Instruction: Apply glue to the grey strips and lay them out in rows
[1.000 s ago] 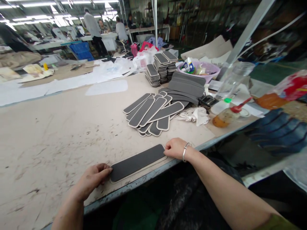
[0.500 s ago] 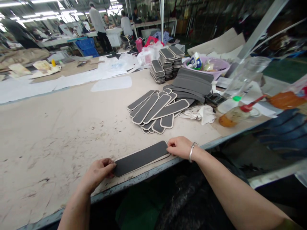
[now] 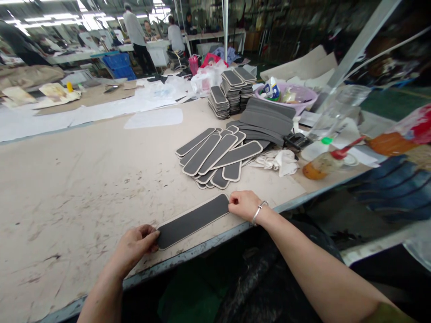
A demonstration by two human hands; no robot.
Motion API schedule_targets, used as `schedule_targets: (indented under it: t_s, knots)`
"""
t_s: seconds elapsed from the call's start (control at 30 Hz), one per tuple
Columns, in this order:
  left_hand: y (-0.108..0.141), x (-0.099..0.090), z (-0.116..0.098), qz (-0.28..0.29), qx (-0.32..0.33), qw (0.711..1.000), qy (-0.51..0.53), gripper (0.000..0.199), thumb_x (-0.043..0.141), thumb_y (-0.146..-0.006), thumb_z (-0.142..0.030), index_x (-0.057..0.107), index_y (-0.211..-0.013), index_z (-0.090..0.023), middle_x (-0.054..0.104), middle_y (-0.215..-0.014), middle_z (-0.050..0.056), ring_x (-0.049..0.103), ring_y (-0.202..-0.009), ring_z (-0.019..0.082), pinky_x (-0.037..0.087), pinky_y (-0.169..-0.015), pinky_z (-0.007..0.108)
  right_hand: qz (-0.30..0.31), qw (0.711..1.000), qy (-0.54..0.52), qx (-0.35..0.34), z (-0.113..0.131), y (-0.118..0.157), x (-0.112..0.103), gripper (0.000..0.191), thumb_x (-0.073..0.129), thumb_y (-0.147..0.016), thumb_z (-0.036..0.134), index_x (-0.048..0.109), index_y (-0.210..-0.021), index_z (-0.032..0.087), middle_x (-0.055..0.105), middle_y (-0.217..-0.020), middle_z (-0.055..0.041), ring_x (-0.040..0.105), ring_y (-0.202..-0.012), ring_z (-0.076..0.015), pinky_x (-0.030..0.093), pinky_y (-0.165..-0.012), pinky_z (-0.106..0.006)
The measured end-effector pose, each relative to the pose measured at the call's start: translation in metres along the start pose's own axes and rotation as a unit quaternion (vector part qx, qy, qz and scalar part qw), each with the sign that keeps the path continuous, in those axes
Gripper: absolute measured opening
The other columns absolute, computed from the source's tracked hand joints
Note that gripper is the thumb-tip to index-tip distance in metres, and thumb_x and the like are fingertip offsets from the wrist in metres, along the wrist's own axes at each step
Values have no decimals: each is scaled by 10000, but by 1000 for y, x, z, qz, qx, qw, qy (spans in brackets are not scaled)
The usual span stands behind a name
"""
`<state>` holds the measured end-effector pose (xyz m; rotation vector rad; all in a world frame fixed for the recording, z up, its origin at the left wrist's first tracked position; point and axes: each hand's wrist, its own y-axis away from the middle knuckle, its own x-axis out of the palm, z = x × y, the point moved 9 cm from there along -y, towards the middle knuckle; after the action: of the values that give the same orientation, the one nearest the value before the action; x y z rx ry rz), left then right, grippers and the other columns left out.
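A long dark grey strip with a pale border and rounded corners (image 3: 193, 222) lies along the table's near edge. My left hand (image 3: 137, 242) pinches its left end between thumb and fingers. At the other end, my right hand (image 3: 245, 206), with a silver bangle on the wrist, grips the right corner with curled fingers. Just beyond the strip is a fanned-out pile of similar bordered strips (image 3: 215, 154). Behind that pile lie plain dark grey pieces (image 3: 267, 119), partly overlapped by it.
Neat stacks of bordered strips (image 3: 235, 89) stand farther back beside a purple basin (image 3: 305, 101). A crumpled white cloth (image 3: 284, 162) and a bottle of amber liquid (image 3: 316, 169) with a red top sit at right. People work at tables in the background.
The strip's right end has come down, and the pale layer that showed apart beneath its lower edge now lines up with it. Both hands keep hold of the ends.
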<state>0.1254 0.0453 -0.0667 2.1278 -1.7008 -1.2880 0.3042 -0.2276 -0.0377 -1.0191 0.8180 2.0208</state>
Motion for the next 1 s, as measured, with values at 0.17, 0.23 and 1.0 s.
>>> schedule_targets:
  t_s: [0.17, 0.23, 1.0]
  knots:
    - [3, 1, -1, 3, -25, 999, 33, 417, 570, -599, -603, 514, -644, -192, 585, -511, 12, 547, -511, 164, 398, -507, 253, 1, 1000, 7, 8, -3, -4, 2, 106, 544, -668, 274, 618, -629, 208, 612, -620, 15, 533, -617, -130, 321, -541, -214]
    - [1, 1, 1, 3, -25, 999, 33, 413, 567, -607, -601, 507, -646, -194, 575, -509, 6, 566, -525, 173, 396, -497, 250, 2, 1000, 12, 9, -4, -5, 3, 110, 541, -669, 277, 622, -634, 210, 617, -630, 14, 536, -625, -132, 323, -547, -218]
    - [-6, -6, 11, -50, -13, 997, -52, 256, 516, -709, -430, 548, -689, -177, 613, -497, 25, 575, -486, 164, 382, -479, 240, 47, 997, 53, 19, -10, -7, 6, 188, 531, -725, 341, 660, -646, 229, 631, -642, 5, 551, -624, -150, 324, -538, -237]
